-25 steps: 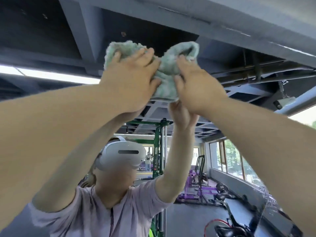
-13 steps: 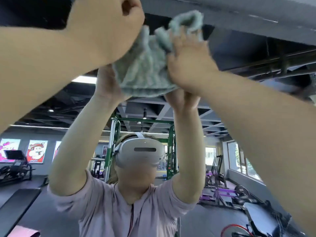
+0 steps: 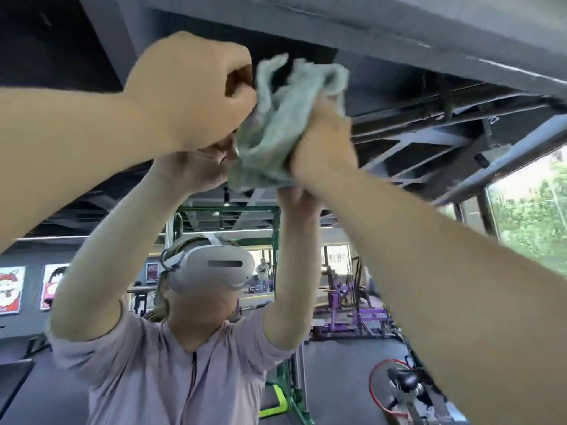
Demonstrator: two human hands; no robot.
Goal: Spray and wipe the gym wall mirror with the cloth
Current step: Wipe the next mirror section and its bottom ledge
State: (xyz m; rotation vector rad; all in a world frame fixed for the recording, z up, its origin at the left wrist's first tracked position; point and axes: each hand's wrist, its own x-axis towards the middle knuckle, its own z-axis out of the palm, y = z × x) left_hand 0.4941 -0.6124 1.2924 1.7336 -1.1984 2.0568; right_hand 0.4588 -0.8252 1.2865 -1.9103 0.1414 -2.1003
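Evidently the flat two-handed press of a second earlier had been given up. At the left, the left hand [image 3: 196, 93], which had been spread open on the cloth, was now closed into a fist at the cloth's left edge, and a fold appeared to be gripped in it. Half a second before, that fist had been seen higher in the view.

In the middle, the cloth [image 3: 282, 124] was held high against the mirror [image 3: 230, 216], above the reflected head. It was no longer spread wide but bunched into a loose wad between the two hands.

To the right, the right hand [image 3: 322, 142] was kept against the cloth. Its fingers were buried in the folds and blurred, so it could not be told whether they were curled round the fabric or laid flat on it.

From this it was judged that the wiping stroke had been paused so that the cloth could be regathered or turned to a fresh face. The upper glass was taken to be not yet finished. No spray bottle could be seen.
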